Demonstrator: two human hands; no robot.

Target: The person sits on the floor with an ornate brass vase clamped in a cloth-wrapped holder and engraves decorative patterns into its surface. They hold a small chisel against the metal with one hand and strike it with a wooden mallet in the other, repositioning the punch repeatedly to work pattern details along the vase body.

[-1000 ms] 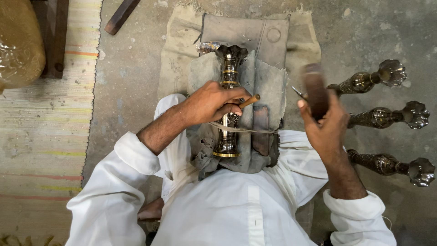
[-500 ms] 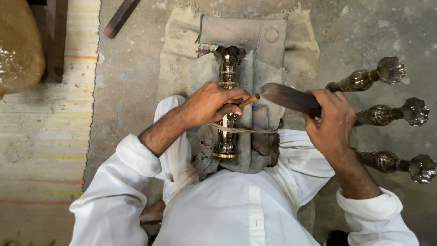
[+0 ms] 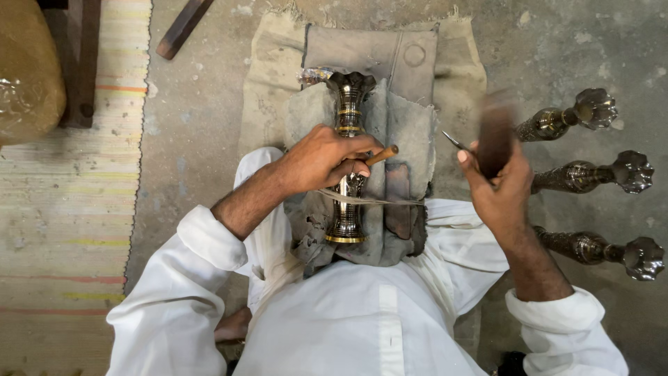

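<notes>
Left hand [image 3: 321, 157] fingers were curled shut around a wooden-handled chisel [image 3: 379, 156], tip hidden under the hand against the brass vase [image 3: 348, 160]; right hand [image 3: 495, 182] fingers were wrapped tight on a dark mallet [image 3: 495, 136], raised and motion-blurred, with a thin metal tool [image 3: 456, 141] sticking out beside the thumb.

Vase as landmark: it lay lengthwise on grey cloth [image 3: 403, 132] over the person's lap, flared mouth away from the body, gold-ringed foot toward it; a taut cord [image 3: 376, 200] crossed its lower stem; three similar brass pieces [image 3: 591, 174] lay well to its right on the concrete floor [image 3: 195, 139]; striped mat [image 3: 62, 223] sat well to its left.

Risks, my read: mallet off-line would hit left knuckles, since they sat just beside the chisel head; vase round on soft cloth, so a skewed blow could roll it and skid the chisel across the finish; spare tool in the striking hand could loosen the grip.
</notes>
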